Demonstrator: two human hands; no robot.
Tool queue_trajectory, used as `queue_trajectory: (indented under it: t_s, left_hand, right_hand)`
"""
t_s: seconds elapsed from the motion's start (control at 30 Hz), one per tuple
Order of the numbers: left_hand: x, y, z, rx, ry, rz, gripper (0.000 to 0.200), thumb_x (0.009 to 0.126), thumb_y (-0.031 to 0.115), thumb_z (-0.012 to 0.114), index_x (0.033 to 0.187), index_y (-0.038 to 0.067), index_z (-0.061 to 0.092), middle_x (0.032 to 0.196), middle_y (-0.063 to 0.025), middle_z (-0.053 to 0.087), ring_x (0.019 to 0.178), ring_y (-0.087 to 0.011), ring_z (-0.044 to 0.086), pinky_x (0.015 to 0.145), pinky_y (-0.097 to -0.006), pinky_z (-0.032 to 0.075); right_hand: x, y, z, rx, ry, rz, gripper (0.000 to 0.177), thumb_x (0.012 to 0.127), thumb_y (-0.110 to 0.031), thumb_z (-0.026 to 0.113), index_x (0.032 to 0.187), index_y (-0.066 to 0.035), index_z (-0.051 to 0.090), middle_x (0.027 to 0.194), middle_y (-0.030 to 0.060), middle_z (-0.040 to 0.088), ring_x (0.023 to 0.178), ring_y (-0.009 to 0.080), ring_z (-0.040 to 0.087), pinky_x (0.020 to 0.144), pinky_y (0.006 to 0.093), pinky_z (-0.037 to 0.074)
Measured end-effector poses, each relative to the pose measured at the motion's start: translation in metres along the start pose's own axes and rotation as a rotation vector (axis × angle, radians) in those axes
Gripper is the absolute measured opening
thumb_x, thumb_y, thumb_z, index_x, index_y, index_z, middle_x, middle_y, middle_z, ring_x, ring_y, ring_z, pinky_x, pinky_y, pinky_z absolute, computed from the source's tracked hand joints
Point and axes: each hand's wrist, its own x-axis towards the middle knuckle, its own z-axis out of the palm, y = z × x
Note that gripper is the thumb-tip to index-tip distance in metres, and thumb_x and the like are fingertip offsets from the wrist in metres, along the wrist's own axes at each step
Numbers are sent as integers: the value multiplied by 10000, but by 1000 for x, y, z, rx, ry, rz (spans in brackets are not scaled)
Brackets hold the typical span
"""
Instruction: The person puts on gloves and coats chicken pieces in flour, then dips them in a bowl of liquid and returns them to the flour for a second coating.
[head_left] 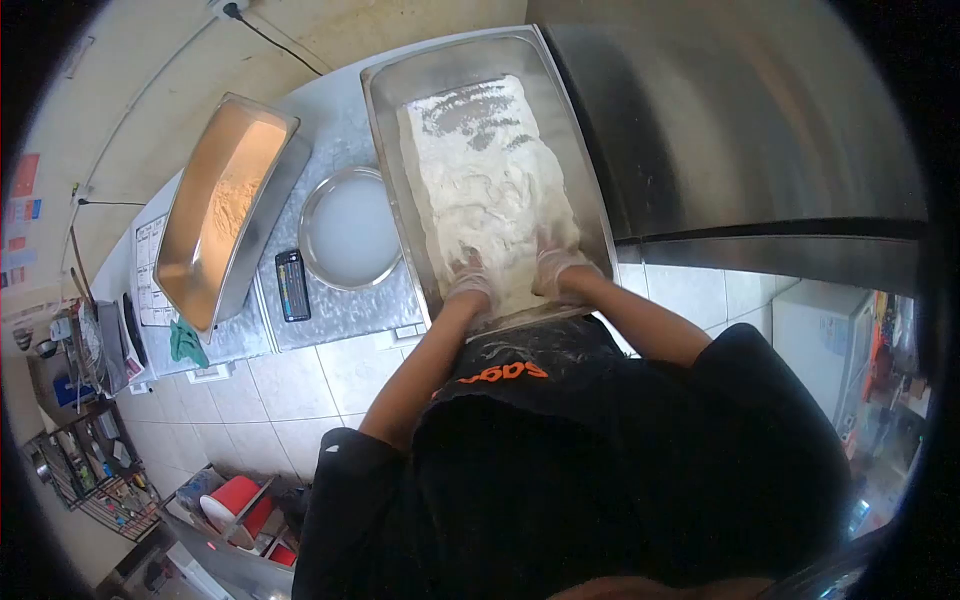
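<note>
A large metal tray [385, 110] holds a white, powdery mass [480, 190] that looks like flour, lumpy in the middle and thinly spread at the far end. Both hands are inside the tray's near end and appear to wear thin, clear gloves. My left hand [470, 280] touches the powder at the near left, its fingertips partly sunk in it. To the right, my right hand [560, 270] presses into the powder by the near right side. The fingers of both hands are blurred or hidden in the powder.
Left of the tray are a round metal bowl [350, 228] with whitish contents, a dark calculator-like device [292, 286], a deep metal pan [280, 165] holding orange-tinted powder and a green cloth [186, 343]. A large metal appliance [730, 120] stands at the right.
</note>
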Motion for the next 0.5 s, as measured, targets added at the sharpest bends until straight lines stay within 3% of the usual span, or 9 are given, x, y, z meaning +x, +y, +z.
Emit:
queue_trajectory:
  t_s: [0.03,0.07,0.1,0.17,0.23,0.27,0.37,0.43,0.5]
  left_hand:
    - [-7,13,-3,-341,56,-257,925,773,354,718,1525,34,285,1501,-304,370,1285,-359,533,1059,-417,431]
    - [55,-20,62,-439,-307,-131,879,731,343,746,1489,69,395,1491,-320,376,1290,-365,527,1021,-405,469]
    - [70,-29,53,-435,-303,-127,879,731,343,746,1489,69,395,1491,-320,376,1290,-365,527,1021,-405,469]
    - [90,-42,34,132,-517,493,629,718,281,713,1293,44,617,1375,-298,523,1221,-333,585,945,-402,510]
    - [20,-18,-41,234,-410,436,484,712,266,675,1138,37,691,1256,-255,612,1148,-313,624,908,-399,516]
    - [-18,-5,-82,282,-360,404,424,708,258,656,1060,34,728,1196,-234,656,1112,-303,644,889,-397,520]
    - [-49,2,-50,509,57,320,367,766,278,602,1010,37,733,1085,-177,702,1037,-302,667,856,-399,519]
    - [20,-26,36,261,-59,503,365,796,296,603,1032,53,737,1116,-168,700,1060,-312,660,887,-418,510]
    - [40,-52,41,82,-224,534,357,823,307,596,1041,64,742,1131,-162,701,1069,-319,656,908,-433,502]
  right_hand:
    - [13,4,0,0,7,-4,600,712,-249,728,1183,97,592,984,236,709,887,349,690,832,416,542]
    - [31,12,0,187,-455,8,596,717,-236,720,1191,100,587,1000,236,708,913,348,692,836,417,542]
    - [44,20,-2,374,-914,21,592,721,-223,711,1198,104,581,1017,235,708,938,347,694,841,418,543]
    - [50,46,-5,625,-848,-20,548,735,-228,691,1168,97,603,1011,247,705,953,354,693,836,432,540]
    - [46,55,-1,875,-794,-62,508,749,-233,672,1138,90,625,1004,258,701,967,361,692,831,446,537]
    - [43,56,3,588,-755,-213,496,753,-236,672,1134,78,629,983,267,697,949,356,692,819,449,533]
    - [27,29,-13,284,-797,-161,476,764,-232,675,1146,49,634,956,270,692,897,347,685,804,445,525]
    - [27,22,-18,266,-884,35,469,772,-225,677,1162,32,635,949,264,691,864,342,679,800,438,522]
    - [36,24,-6,772,-822,-173,468,809,-213,641,1208,30,626,1024,256,694,861,346,672,838,415,523]
